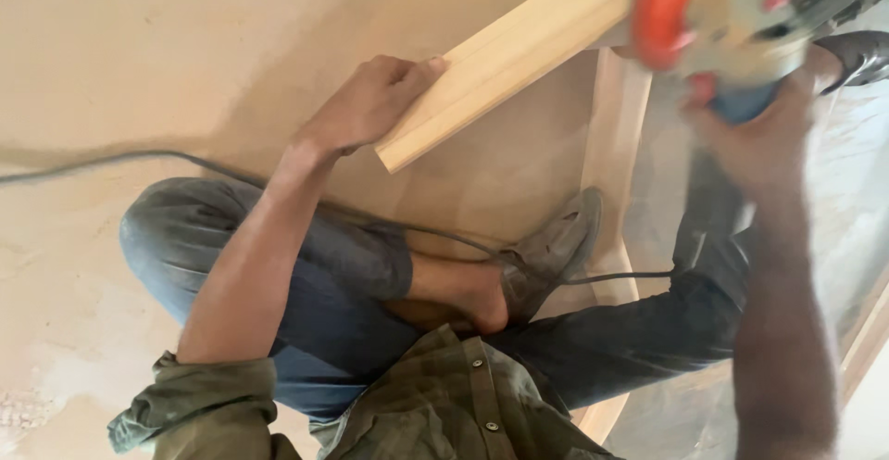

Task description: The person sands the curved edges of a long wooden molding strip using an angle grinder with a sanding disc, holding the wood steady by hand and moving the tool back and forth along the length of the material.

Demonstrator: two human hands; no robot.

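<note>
Right hand (755, 140) closed on a grinder (732, 25), its orange disc (665, 8) at the plank (519, 52).
Left hand (366, 103) clasps the plank's near end, fingers wrapped over its edge; the cord (185, 159) trails below this grip.

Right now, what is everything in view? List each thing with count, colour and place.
wooden plank: one, pale yellow, running from centre to top right, lower end held.
power tool: one, grey-green body with an orange-red disc, top right.
cable: one, grey, from the left edge across the lap.
wooden frame piece: one, pale, upright under the plank.
floor: dusty tan.
shoe: one, grey, centre.
jeans: blue.
shirt: olive green, bottom.
left hand: gripping the plank's end.
right hand: holding the power tool.
</note>
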